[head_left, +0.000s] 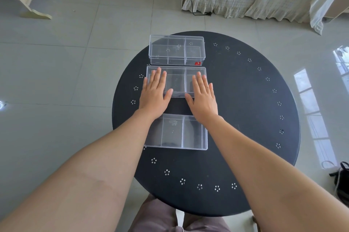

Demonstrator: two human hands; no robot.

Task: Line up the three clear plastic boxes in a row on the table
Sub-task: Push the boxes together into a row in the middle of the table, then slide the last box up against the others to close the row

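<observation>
Middle box (pixel 176 81) lies under flat, spread fingers of left hand (pixel 154 93) and right hand (pixel 204 97), ungripped.

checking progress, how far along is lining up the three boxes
Nearly done. The far box and near box already sit in one column on the table. Both hands, left hand and right hand, lie flat on the middle box. Left: closing the gap to the near box.

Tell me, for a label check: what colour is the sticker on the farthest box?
Red sticker, head view.
</observation>
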